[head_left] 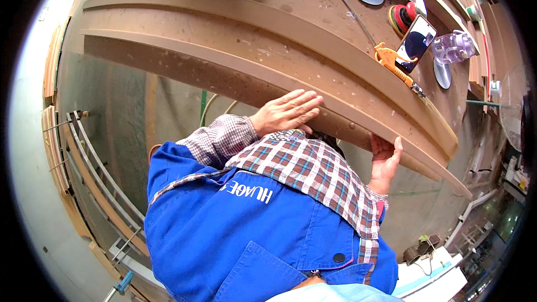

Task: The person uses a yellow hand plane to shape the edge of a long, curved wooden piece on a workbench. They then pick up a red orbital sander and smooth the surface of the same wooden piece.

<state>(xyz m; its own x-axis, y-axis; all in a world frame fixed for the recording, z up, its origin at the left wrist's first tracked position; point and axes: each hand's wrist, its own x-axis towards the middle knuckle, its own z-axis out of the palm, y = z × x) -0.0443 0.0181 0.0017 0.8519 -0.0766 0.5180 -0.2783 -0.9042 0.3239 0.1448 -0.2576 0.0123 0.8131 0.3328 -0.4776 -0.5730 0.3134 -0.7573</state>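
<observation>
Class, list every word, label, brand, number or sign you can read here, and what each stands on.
White lettering on the blue clothing: legible, but I won't copy it out.
Phone screen: any text is too small to read.
Purple bottle: any markings are too small to read.

At the left hand, the long, slender brown strip looks like smooth, matt wood. Beyond the right hand: an orange plastic blow gun, glossy-screened rectangular black phone and shiny, translucent purple plastic bottle.
</observation>
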